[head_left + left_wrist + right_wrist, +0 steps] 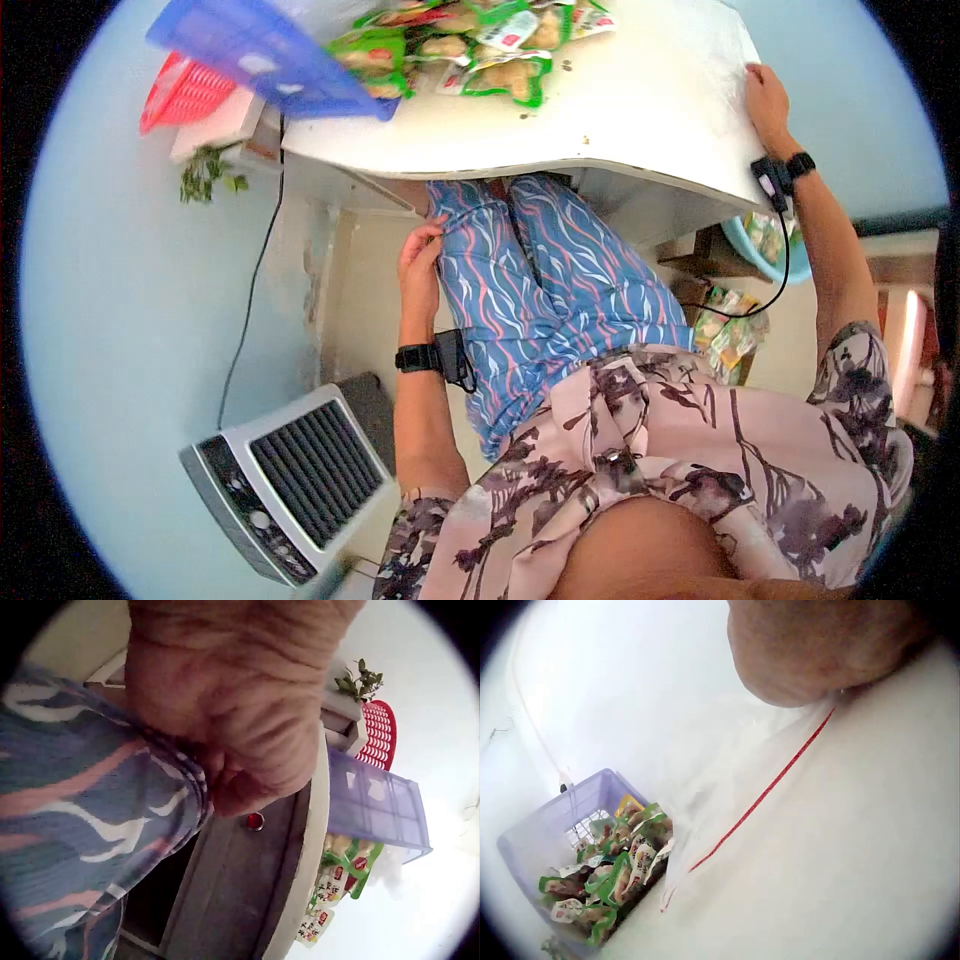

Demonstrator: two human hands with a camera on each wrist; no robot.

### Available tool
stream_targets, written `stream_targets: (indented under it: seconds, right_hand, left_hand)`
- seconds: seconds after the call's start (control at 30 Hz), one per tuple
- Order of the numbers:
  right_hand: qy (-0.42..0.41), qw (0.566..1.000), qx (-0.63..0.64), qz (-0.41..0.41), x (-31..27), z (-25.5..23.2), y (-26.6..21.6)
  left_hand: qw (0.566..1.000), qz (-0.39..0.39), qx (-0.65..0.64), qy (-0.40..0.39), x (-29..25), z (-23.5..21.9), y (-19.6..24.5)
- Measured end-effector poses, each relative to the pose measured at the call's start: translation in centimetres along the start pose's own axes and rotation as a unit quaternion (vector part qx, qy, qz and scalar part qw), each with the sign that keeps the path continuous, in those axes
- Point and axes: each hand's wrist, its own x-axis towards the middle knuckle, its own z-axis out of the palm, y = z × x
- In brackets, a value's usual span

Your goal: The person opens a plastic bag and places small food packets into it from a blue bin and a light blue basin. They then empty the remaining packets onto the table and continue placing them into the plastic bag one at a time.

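My left hand (420, 265) is by the knee, its fingers pinching a fold of the blue patterned trousers (97, 802), as the left wrist view shows from close up. At the right edge of the white table (640, 110), my right hand (768, 108) holds a clear plastic bag (705, 799) with a red strip along it. Its fingertips are mostly hidden in the right wrist view. Green-and-clear snack packets (505, 75) lie in a heap on the table, spilling from the tipped blue-purple basket (245, 60), away from both hands.
A red basket (182, 95) and a leafy sprig (205, 175) are at the left wall. An air cooler (315, 470) stands on the floor at lower left. Below the table's right side are a light blue tub (750, 250) and more packets (735, 325).
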Motion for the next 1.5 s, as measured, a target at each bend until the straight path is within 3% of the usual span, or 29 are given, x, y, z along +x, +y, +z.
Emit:
stream_targets:
  seconds: [0.13,0.23,0.37,0.4,0.47,0.57,0.77,0.87,1.17,1.27,1.37,1.47,1.5]
  right_hand:
    - [0.001,0.999,-0.015,-0.036,0.5,-0.5,-0.2]
    - [0.008,0.998,-0.037,-0.056,0.7,-0.4,-0.1]
    - [0.01,0.997,-0.039,-0.072,1.6,-0.3,1.3]
    - [0.016,0.99,-0.037,-0.132,1.9,-0.2,2.2]
    - [0.012,0.994,0.008,-0.106,2.0,-0.2,1.5]
    - [0.005,0.998,-0.002,-0.069,2.0,-0.4,1.2]
    - [0.033,0.995,-0.044,-0.088,3.7,1.6,3.3]
    - [0.015,0.998,-0.025,-0.052,3.4,1.4,2.7]
    - [0.023,0.992,-0.057,-0.11,3.5,1.6,2.8]
    - [0.006,0.999,-0.002,-0.038,3.8,2.2,3.1]
    - [0.031,0.993,-0.028,-0.112,4.4,2.9,4.6]
    - [0.029,0.995,-0.03,-0.087,4.5,3.6,5.1]
    - [0.036,0.995,-0.032,-0.089,4.8,3.4,5.0]
  left_hand:
    - [0.999,-0.004,0.04,0.005,-0.7,1.1,1.2]
    - [0.996,-0.007,0.091,-0.013,-0.7,0.6,-1.2]
    - [0.988,0.071,0.138,-0.007,-0.7,0.5,-3.5]
    - [0.985,0.075,0.158,0.009,-0.6,0.5,-3.5]
    - [0.976,0.078,0.197,0.044,-0.8,1.0,-3.2]
    - [0.944,0.086,0.317,0.026,-0.5,1.5,-2.7]
    - [0.937,0.109,0.327,0.05,-0.2,1.6,-3.2]
    - [0.923,0.155,0.343,0.084,-0.4,2.0,-3.1]
    - [0.922,0.152,0.35,0.072,-0.3,2.6,-2.3]
    - [0.908,0.174,0.375,0.072,0.5,3.2,-3.1]
    - [0.899,0.201,0.382,0.08,0.1,4.8,-2.4]
    - [0.938,0.085,0.322,0.095,-1.3,8.0,0.7]
    - [0.937,0.083,0.324,0.1,-1.2,9.3,0.6]
